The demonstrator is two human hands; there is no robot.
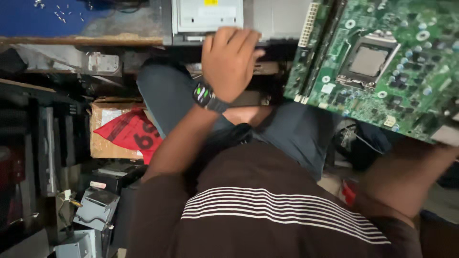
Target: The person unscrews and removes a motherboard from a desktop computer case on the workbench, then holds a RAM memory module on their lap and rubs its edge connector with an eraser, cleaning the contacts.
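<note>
My left hand (229,55), with a black smartwatch (205,95) on the wrist, lies on the front edge of a grey metal computer case (208,16), fingers curled over it. A green motherboard (382,67) with a metal processor socket (368,62) is held tilted in the air at the upper right. My right forearm rises to its lower right edge, where my right hand (425,150) is mostly hidden beneath the board. I sit in dark trousers and a brown striped shirt.
A cardboard box (112,138) with a red sheet (131,131) sits by my left knee. Grey power supply units (95,208) lie at the lower left beside stacked black hardware (48,143). Small screws (60,14) are scattered on a blue surface at the top left.
</note>
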